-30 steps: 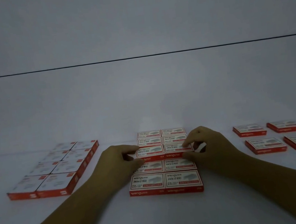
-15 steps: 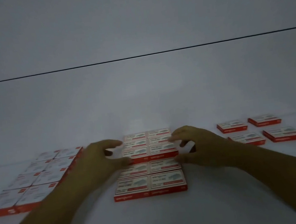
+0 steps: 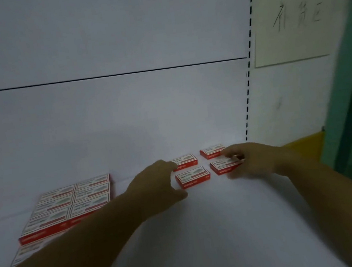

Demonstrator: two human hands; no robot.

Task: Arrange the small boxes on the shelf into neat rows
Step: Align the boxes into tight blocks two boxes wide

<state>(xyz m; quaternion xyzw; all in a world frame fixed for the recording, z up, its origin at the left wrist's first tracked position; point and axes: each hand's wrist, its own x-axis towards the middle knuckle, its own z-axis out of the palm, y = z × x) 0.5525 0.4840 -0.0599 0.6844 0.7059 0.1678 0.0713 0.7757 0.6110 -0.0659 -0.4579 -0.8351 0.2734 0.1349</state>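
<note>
Head view: the nine-o'clock block is being left for the one-o'clock loose boxes, left hand spread, right hand of unclear grip.

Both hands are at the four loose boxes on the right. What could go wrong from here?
1. The left hand spreads beside the back-left box and front-left box; a sweep could skew both.
2. The right hand overlaps the front-right box; sliding it could bump the back-right box.
</note>
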